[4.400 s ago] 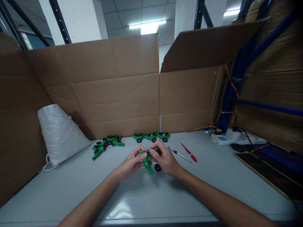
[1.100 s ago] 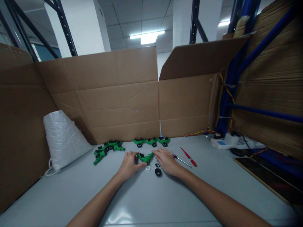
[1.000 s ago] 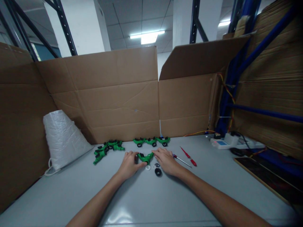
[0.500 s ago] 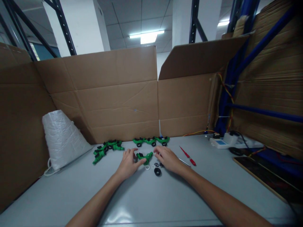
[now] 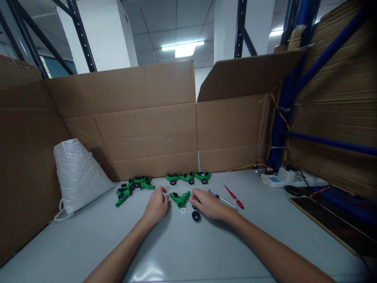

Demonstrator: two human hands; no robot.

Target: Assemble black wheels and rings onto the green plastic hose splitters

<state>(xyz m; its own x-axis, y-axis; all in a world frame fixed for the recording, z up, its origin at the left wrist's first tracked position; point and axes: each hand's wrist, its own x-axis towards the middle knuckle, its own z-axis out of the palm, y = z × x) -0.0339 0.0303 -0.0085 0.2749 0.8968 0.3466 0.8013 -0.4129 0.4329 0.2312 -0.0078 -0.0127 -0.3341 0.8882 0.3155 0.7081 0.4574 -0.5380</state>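
A green toy vehicle body [image 5: 180, 199] with black parts on top lies on the table between my hands, touched by neither. To its left rests my left hand [image 5: 156, 205], fingers curled in, with nothing visible in them. My right hand [image 5: 207, 203] is on the right, its fingers bent down and closed over small parts at the fingertips. What they hold, if anything, is hidden. Just below those fingertips lies a black wheel [image 5: 196, 216]. A white ring [image 5: 183, 210] sits below the green body.
Several green toy vehicles stand in a back row [image 5: 187, 178] and a left cluster [image 5: 132, 188]. A pen [image 5: 221, 199] and a red screwdriver [image 5: 234, 196] lie right. A white padded bag [image 5: 79, 177], cardboard walls [image 5: 141, 133] and a power strip [image 5: 306, 180] border the table [image 5: 182, 251].
My left hand has drawn back from the green body and curled its fingers. My right hand has lowered and closed over the small parts, uncovering more of the pen.
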